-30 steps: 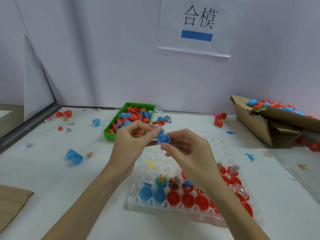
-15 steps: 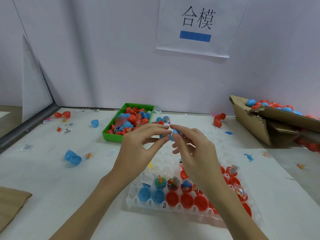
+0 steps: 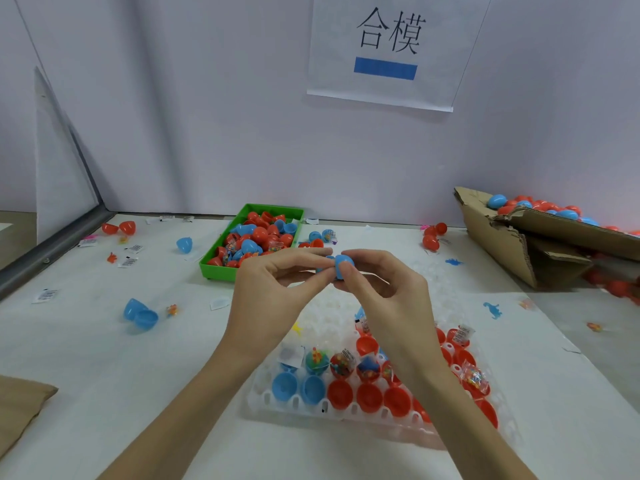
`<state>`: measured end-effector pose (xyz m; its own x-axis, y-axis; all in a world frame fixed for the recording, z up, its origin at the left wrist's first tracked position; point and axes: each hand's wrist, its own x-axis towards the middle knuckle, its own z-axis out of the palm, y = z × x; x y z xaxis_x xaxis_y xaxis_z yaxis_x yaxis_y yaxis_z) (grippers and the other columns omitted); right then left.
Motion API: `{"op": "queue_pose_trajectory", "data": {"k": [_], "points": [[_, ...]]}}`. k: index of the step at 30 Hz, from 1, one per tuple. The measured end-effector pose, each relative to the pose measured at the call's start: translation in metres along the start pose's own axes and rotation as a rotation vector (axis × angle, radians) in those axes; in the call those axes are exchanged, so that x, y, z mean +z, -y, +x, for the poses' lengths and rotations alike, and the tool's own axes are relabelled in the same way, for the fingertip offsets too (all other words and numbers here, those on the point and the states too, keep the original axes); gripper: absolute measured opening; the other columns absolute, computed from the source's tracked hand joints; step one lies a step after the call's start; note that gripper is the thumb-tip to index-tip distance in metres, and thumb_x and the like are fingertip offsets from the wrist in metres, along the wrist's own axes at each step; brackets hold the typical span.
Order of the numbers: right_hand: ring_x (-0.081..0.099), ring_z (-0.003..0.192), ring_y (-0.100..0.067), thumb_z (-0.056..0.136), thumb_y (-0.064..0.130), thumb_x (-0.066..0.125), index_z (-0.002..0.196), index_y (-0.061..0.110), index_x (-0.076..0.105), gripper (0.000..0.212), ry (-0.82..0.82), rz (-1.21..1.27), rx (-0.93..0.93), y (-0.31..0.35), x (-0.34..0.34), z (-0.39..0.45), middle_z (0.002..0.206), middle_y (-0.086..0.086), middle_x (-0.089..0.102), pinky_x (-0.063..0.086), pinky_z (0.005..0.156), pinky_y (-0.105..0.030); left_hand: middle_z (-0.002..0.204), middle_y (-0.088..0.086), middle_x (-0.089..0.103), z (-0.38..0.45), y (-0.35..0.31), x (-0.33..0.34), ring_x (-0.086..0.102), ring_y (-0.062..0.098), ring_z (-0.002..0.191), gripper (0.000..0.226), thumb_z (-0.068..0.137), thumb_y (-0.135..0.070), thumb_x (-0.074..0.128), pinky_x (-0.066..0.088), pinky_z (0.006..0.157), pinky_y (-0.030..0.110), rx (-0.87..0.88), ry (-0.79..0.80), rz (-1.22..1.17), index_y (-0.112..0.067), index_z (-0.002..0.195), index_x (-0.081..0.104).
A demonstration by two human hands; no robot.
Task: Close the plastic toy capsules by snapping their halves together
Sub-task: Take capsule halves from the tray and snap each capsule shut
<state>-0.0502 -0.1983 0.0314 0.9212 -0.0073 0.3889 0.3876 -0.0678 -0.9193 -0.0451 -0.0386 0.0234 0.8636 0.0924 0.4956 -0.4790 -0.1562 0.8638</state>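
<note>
Under my wrists the white capsule tray [image 3: 263,405] blocks the near table. The green bin [image 3: 221,271] stands beyond my left hand [image 3: 277,292], the torn cardboard box [image 3: 502,251] far right. Bare tabletop [image 3: 104,358] lies open at left, past an open blue capsule [image 3: 140,313].

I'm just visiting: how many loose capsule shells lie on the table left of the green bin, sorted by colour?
Left of the green bin:
Red shells: 2
Blue shells: 3
Total: 5
Not counted: the blue capsule pinched between the left hand and the right hand.
</note>
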Motion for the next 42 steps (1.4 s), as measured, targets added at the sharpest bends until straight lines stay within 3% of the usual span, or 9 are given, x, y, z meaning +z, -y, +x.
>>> {"op": "queue_pose_trajectory", "data": {"k": [7,12,17,20,27,32,38,42], "points": [[0.077,0.092,-0.016,0.091,0.035,0.073,0.106,0.022,0.075,0.02,0.01,0.176,0.081,0.007,0.0,-0.001,0.099,0.005,0.079,0.059,0.076,-0.017,0.109,-0.007,0.08,0.004,-0.005,-0.009,0.075,0.012,0.105,0.032,0.08,-0.02,0.082,0.059,0.091,0.022,-0.033,0.121,-0.137,-0.019,0.112,0.078],[0.077,0.094,-0.019,0.091,0.034,0.074,0.102,0.026,0.077,0.014,0.052,0.262,0.135,0.01,-0.001,-0.002,0.101,0.0,0.079,0.058,0.079,-0.016,0.107,-0.006,0.079,0.003,-0.008,-0.009,0.074,0.013,0.105,0.031,0.079,-0.02,0.082,0.058,0.088,0.019,0.01,0.117,-0.123,-0.016,0.109,0.078],[0.075,0.103,-0.023,0.087,0.036,0.076,0.104,0.02,0.076,0.023,0.094,0.363,0.159,0.011,-0.004,-0.001,0.106,-0.007,0.078,0.058,0.09,-0.023,0.107,-0.003,0.08,0.002,-0.011,-0.007,0.075,0.017,0.105,0.027,0.082,-0.013,0.083,0.06,0.089,0.023,0.026,0.123,-0.152,-0.014,0.109,0.077],[0.076,0.102,-0.022,0.083,0.037,0.077,0.102,0.021,0.077,0.025,0.089,0.389,0.183,0.013,-0.004,-0.001,0.106,-0.007,0.079,0.058,0.086,-0.02,0.106,-0.005,0.08,0.002,-0.012,-0.007,0.075,0.015,0.104,0.029,0.08,-0.013,0.084,0.059,0.088,0.021,0.044,0.106,-0.141,-0.013,0.108,0.077],[0.073,0.111,-0.023,0.084,0.024,0.078,0.106,0.021,0.077,0.022,0.185,0.509,0.338,0.014,-0.01,0.002,0.112,-0.01,0.077,0.057,0.09,-0.022,0.113,-0.004,0.078,0.004,-0.012,-0.009,0.07,0.016,0.117,0.03,0.083,-0.001,0.082,0.054,0.098,0.02,0.11,0.149,-0.076,-0.01,0.111,0.078],[0.072,0.113,-0.031,0.09,0.018,0.074,0.11,0.012,0.076,0.021,0.202,0.625,0.397,0.012,-0.01,0.004,0.119,-0.016,0.074,0.059,0.088,-0.026,0.12,-0.008,0.077,0.005,-0.012,-0.014,0.067,0.01,0.123,0.033,0.087,-0.002,0.079,0.051,0.101,0.018,0.142,0.195,-0.007,-0.013,0.119,0.077],[0.067,0.122,-0.025,0.094,0.022,0.072,0.123,0.004,0.072,0.035,0.347,0.85,0.551,0.011,-0.011,0.005,0.131,-0.016,0.069,0.058,0.092,-0.032,0.129,-0.01,0.07,-0.001,-0.01,-0.006,0.058,0.023,0.131,0.032,0.097,-0.015,0.071,0.047,0.11,0.031,0.182,0.18,0.088,-0.026,0.127,0.07],[0.064,0.126,-0.025,0.093,0.022,0.075,0.123,0.0,0.072,0.038,0.411,1.069,0.62,0.006,-0.003,0.001,0.131,-0.017,0.067,0.055,0.1,-0.038,0.131,-0.007,0.069,-0.004,-0.014,0.0,0.06,0.026,0.131,0.033,0.094,-0.015,0.074,0.048,0.111,0.041,0.174,0.212,0.021,-0.02,0.126,0.068]]}}
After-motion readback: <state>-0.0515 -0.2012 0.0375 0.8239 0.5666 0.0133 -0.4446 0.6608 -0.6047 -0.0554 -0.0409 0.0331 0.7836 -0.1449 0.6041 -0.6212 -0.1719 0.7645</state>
